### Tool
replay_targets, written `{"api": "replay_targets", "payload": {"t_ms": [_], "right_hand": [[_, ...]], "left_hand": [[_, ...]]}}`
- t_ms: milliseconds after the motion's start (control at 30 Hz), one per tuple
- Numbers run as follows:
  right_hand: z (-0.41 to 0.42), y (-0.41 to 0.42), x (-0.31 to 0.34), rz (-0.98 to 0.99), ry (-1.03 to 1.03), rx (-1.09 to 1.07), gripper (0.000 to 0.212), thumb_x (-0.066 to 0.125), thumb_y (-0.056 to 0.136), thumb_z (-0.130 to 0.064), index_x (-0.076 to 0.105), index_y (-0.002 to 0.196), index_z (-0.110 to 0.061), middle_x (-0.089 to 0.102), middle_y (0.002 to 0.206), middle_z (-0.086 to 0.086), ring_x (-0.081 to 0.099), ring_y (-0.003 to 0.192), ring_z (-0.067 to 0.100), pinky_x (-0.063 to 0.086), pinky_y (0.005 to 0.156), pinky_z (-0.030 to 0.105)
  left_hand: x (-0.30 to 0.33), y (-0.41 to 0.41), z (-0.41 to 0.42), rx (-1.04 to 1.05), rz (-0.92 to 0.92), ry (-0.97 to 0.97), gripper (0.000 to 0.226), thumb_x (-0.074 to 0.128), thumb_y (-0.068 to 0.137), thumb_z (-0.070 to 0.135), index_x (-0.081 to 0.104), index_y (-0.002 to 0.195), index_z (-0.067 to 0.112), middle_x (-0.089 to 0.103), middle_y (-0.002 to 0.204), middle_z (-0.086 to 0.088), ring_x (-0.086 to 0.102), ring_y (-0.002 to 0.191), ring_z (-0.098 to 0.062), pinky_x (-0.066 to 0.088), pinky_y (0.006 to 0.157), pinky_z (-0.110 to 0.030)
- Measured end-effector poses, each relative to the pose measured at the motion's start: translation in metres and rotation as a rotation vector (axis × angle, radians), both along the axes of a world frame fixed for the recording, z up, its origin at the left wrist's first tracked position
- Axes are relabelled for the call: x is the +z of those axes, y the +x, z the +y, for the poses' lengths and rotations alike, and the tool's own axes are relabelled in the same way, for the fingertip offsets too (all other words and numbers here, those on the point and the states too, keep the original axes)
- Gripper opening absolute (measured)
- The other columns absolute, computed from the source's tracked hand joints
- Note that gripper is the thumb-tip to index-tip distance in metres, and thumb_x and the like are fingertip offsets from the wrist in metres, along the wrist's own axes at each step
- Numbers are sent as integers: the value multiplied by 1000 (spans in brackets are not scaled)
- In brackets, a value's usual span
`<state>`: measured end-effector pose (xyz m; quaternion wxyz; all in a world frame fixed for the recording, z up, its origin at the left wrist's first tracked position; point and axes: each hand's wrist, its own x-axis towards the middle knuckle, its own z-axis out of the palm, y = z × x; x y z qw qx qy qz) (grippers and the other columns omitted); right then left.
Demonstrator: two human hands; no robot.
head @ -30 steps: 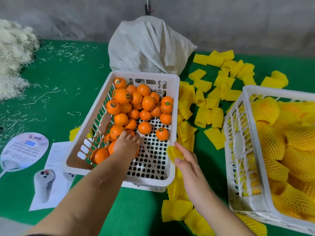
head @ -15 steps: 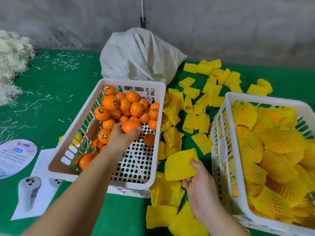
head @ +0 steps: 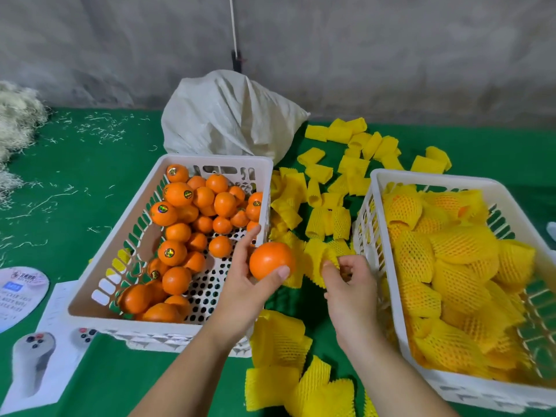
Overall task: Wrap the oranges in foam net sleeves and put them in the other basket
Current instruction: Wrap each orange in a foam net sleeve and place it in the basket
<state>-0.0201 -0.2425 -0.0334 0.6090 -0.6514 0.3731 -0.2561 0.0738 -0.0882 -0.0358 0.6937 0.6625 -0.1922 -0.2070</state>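
My left hand (head: 245,288) holds one bare orange (head: 270,260) over the right rim of the left white basket (head: 132,218), which contains several loose oranges (head: 192,212). Right beside the orange, my right hand (head: 350,284) pinches a yellow foam net sleeve (head: 317,260); the sleeve touches the orange's right side. The right white basket (head: 379,182) is filled with several oranges wrapped in yellow net sleeves (head: 451,260).
Loose yellow sleeves (head: 331,188) lie scattered on the green cloth between and behind the baskets, with more sleeves (head: 288,365) near me. A white sack (head: 228,115) sits behind the left basket. Paper leaflets (head: 33,356) and a round fan (head: 21,293) lie at the left.
My left hand has lifted an orange out of the left basket and brought it right. My right hand has carried the sleeve up to meet it.
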Motion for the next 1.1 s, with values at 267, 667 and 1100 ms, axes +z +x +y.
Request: {"api": "replay_targets", "payload": {"t_ms": [267, 667, 1100], "right_hand": [[7, 20, -11, 26, -472, 233, 31, 75, 91, -13, 57, 100, -36, 60, 94, -19, 60, 87, 1, 49, 68, 15], [-1, 14, -17, -11, -303, 254, 24, 71, 96, -23, 63, 100, -44, 67, 100, -23, 64, 100, 2, 57, 83, 27], [16, -8, 2, -142, -615, 310, 15, 60, 99, -41, 63, 111, -32, 65, 99, -17, 63, 92, 8, 57, 70, 33]], "left_hand": [[4, 1, 1, -110, 89, 10, 84, 85, 61, 76, 70, 130, 30, 60, 144, 0, 62, 129, -22, 56, 95, -33], [2, -1, 1, -142, 71, 59, 71, 84, 67, 73, 71, 125, 36, 72, 126, -2, 68, 118, -23, 57, 92, -31], [-4, -10, -9, 118, -226, 220, 54, 58, 93, 58, 50, 141, 34, 40, 134, 12, 43, 119, 20, 46, 95, -8]]}}
